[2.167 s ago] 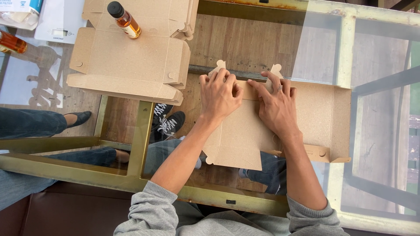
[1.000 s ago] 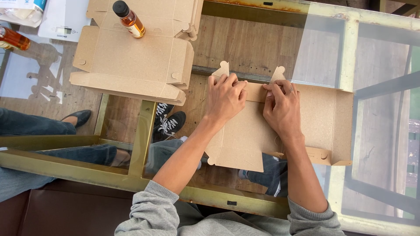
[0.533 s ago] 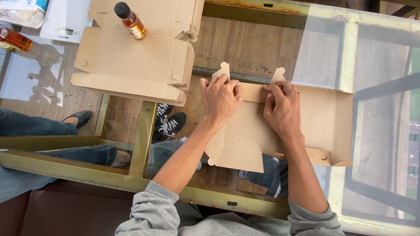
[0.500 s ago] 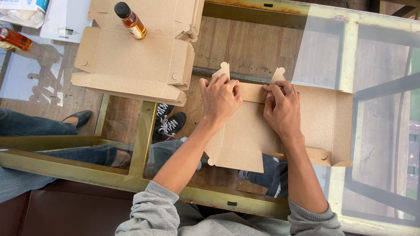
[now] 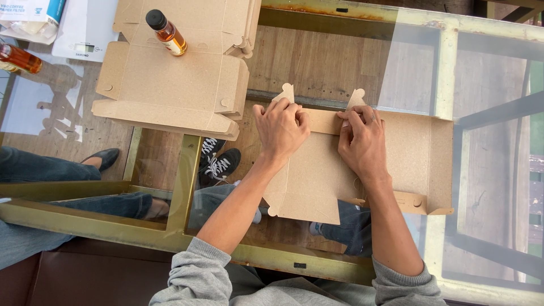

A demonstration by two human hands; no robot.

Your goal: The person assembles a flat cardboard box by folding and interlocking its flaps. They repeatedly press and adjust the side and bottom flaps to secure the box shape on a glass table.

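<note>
Flat under both hands point(image 5: 323, 136), the unfolded cardboard box point(image 5: 413, 158).

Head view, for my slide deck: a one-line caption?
Both hands, left hand and right hand, press a flat brown cardboard box blank on a glass table.

room around the flat cardboard box point(image 5: 396, 164)
bare glass lies right of it; stacked cartons point(image 5: 175, 85) and an upright amber bottle point(image 5: 165, 32) crowd its left.

a small packing workspace: glass table point(image 5: 430, 62), flat cardboard boxes point(image 5: 170, 85), scale point(image 5: 85, 34).
</note>
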